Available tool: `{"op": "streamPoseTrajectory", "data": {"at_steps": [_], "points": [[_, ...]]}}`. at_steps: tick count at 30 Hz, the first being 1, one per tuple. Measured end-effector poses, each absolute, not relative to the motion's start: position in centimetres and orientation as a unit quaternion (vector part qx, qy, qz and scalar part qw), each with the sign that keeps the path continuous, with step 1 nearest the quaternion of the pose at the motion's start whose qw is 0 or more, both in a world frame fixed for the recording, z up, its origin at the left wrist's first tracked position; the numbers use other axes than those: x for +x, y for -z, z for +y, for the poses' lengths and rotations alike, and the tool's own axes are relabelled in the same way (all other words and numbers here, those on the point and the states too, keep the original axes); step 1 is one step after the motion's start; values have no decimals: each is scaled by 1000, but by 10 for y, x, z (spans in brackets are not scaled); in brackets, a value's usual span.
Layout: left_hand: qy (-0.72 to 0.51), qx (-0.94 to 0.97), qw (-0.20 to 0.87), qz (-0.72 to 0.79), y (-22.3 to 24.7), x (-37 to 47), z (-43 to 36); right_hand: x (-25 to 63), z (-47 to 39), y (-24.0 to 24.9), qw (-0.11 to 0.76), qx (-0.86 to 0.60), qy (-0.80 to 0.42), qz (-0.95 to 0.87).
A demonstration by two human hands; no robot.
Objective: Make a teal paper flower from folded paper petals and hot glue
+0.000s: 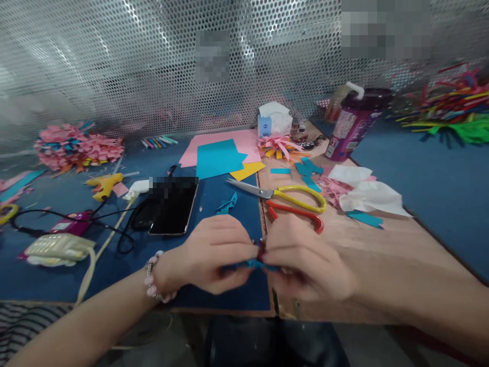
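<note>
Close together over the front of the table, my left hand (217, 252) and my right hand (305, 257) both pinch a small strip of blue paper (254, 263). The strip runs between the fingertips, and its ends are hidden inside the hands. Something dark red shows at the right fingertips, too small to name. Just beyond the left hand lies a folded scrap of blue paper (227, 204). A pair of scissors (277, 192) with one yellow and one red handle rests open behind my right hand.
Blue, pink and yellow sheets (217, 160) lie at the back. A tablet (175, 206), a glue gun (103, 184) and a cream telephone (59, 248) with cords are on the left. A purple cup (351, 125) with a straw, crumpled tissue (370, 196) and paper scraps stand right.
</note>
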State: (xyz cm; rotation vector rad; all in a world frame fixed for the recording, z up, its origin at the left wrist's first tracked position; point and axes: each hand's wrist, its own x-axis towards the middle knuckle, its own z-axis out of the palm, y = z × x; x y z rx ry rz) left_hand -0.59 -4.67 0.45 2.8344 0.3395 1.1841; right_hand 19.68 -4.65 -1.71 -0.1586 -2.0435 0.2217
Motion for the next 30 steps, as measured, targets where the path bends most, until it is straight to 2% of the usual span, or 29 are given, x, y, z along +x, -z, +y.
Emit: {"op": "streamPoseTrajectory", "data": {"at_steps": [3, 10, 16, 30], "points": [[-351, 934, 24, 67, -8, -5, -53, 197, -54, 19, 501, -16, -47, -864], [-335, 941, 6, 47, -12, -5, -58, 195, -57, 17, 516, 33, -31, -855], [-310, 949, 8, 59, -14, -6, -61, 200, -66, 13, 483, -30, -66, -872], [-315, 947, -3, 66, -16, -6, -62, 198, -58, 14, 515, 16, -39, -856]]}}
